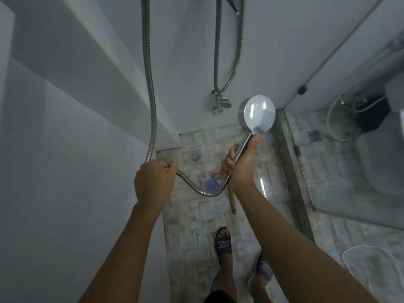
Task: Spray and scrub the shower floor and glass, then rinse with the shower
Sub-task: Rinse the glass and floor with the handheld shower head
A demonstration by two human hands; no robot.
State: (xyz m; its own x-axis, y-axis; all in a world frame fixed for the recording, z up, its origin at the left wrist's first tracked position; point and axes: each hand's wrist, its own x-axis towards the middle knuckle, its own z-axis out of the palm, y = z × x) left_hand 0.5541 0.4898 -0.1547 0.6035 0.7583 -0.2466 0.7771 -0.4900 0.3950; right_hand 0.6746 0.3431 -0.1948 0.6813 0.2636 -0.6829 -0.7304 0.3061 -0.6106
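My right hand (239, 166) grips the chrome handle of the shower head (259, 115), whose round face points away from me toward the back wall. My left hand (154, 182) is closed around the metal shower hose (149, 88), which loops from that fist down and across to the handle. Below lies the grey stone-tiled shower floor (196, 215) with a square drain (195, 156). A scrub brush with a wooden handle (232, 201) and a purple-capped spray bottle (211, 185) lie on the floor, partly hidden by my right hand. The glass panel (341, 88) stands at the right.
A wall tap (220, 103) with a second hose loop (227, 62) sits on the back wall. A white ledge (122, 73) runs along the left wall. Beyond the glass are a toilet (389, 162) and a mat (371, 265). My feet in dark slides (223, 241) stand on the tiles.
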